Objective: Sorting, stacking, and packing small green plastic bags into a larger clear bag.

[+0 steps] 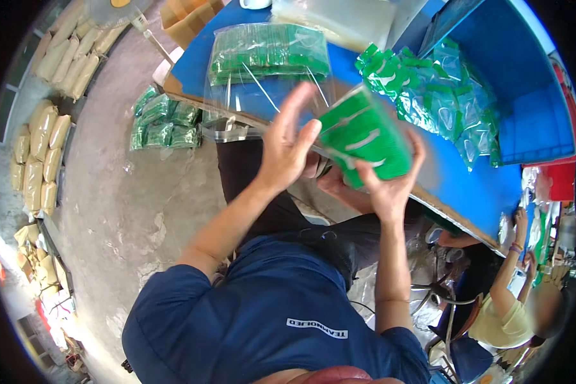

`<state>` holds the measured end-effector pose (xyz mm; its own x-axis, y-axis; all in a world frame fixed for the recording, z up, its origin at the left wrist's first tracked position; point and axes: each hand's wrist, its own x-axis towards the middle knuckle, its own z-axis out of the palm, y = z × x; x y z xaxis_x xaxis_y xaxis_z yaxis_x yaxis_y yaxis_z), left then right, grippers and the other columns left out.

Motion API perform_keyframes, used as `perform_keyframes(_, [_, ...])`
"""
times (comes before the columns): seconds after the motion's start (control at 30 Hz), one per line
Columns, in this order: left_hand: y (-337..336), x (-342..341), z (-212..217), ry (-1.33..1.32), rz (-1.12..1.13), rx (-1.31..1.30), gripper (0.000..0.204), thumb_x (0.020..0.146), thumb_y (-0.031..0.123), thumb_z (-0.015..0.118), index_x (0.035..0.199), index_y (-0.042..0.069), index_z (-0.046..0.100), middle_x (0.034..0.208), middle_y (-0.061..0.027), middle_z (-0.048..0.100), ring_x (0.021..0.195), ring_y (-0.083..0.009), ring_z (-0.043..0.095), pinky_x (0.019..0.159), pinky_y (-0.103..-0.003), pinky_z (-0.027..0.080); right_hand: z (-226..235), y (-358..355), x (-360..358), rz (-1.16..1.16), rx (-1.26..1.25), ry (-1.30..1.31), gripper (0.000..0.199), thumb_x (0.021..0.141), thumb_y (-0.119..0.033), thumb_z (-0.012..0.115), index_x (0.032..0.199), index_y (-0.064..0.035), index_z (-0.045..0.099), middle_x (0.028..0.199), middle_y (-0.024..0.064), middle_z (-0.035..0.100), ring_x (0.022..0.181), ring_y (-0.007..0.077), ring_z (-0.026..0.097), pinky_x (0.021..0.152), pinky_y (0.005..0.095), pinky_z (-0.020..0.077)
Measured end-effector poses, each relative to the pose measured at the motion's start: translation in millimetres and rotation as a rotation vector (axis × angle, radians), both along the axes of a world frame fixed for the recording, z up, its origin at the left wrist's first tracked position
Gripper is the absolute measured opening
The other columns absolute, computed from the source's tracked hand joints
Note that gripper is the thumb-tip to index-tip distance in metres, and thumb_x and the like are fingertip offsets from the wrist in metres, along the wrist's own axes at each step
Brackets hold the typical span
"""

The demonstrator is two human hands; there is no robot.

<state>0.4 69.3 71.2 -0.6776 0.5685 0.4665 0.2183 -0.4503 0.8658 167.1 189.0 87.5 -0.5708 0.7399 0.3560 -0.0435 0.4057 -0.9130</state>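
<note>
In my right hand (pixel 392 185) is a stack of green packets (pixel 368 137), tilted and a little blurred, gripped between thumb and fingers over the blue table's near edge. My left hand (pixel 289 144) is just left of the stack, thumb and fingers spread, holding nothing. Whether its thumb touches the stack's edge I cannot tell. Beyond the left hand, a clear plastic bag (pixel 243 101) lies on the table with rows of green packets (pixel 269 54) inside; its near end hangs over the edge. Loose green packets (pixel 438 96) are heaped to the right.
A blue bin (pixel 531 109) lies at the heap's right. Clear plastic sheets or bags (pixel 339 22) are at the table's back. Filled green bags (pixel 166 121) and brown packages (pixel 45 153) sit on the floor at left. A co-worker (pixel 505 313) sits at the lower right.
</note>
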Motion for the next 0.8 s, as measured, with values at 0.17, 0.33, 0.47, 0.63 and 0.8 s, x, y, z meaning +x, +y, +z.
perform_keyframes(0.17, [-57, -86, 20, 1.17, 0.406, -0.827, 0.069, 0.071, -0.002, 0.067, 0.136, 0.015, 0.054, 0.147, -0.0188, 0.04, 0.141, -0.043, 0.03, 0.115, -0.054, 0.027, -28, 52, 15, -0.324, 0.348, 0.144, 0.104, 0.069, -0.019, 0.091, 0.147, -0.0049, 0.024, 0.132, 0.0189, 0.047, 0.114, 0.0305, 0.057, 0.096, 0.0426, 0.0489])
perform_keyframes(0.33, [-60, -115, 15, 1.336, 0.522, -0.689, 0.034, 0.075, -0.002, 0.069, 0.107, 0.008, 0.07, 0.115, -0.0115, 0.057, 0.114, -0.0311, 0.055, 0.095, -0.043, 0.045, 7, 45, 15, -0.29, 0.169, -0.065, 0.092, 0.074, -0.017, 0.087, 0.144, -0.0048, 0.029, 0.127, 0.0184, 0.052, 0.113, 0.0264, 0.058, 0.096, 0.0386, 0.0484])
perform_keyframes(0.47, [-47, -129, 31, 1.285, 0.441, -0.511, 0.02, 0.078, 0.003, 0.077, 0.097, 0.005, 0.074, 0.086, -0.0072, 0.062, 0.075, -0.0224, 0.062, 0.064, -0.033, 0.049, 25, 21, 3, -0.004, -0.306, 0.171, 0.085, 0.074, -0.02, 0.086, 0.141, -0.0035, 0.036, 0.125, 0.0158, 0.054, 0.112, 0.0246, 0.058, 0.098, 0.0368, 0.0478])
perform_keyframes(0.63, [-25, -125, 48, 1.103, 0.382, -0.36, 0.019, 0.081, 0.003, 0.077, 0.099, 0.006, 0.073, 0.08, -0.0071, 0.06, 0.066, -0.0208, 0.061, 0.058, -0.03, 0.049, 21, 12, -41, 0.713, -1.079, -0.25, 0.073, 0.078, -0.026, 0.082, 0.137, 0.0, 0.047, 0.122, 0.011, 0.062, 0.112, 0.0207, 0.061, 0.094, 0.0314, 0.0508])
perform_keyframes(0.8, [-5, -99, 65, 0.89, 0.293, -0.397, 0.016, 0.082, 0.004, 0.076, 0.098, 0.005, 0.074, 0.08, -0.0061, 0.061, 0.063, -0.0155, 0.06, 0.057, -0.029, 0.048, 4, 33, -81, 0.442, -1.112, 0.014, 0.054, 0.085, -0.032, 0.076, 0.129, -0.0074, 0.055, 0.121, 0.0081, 0.063, 0.106, 0.0194, 0.063, 0.089, 0.04, 0.0536])
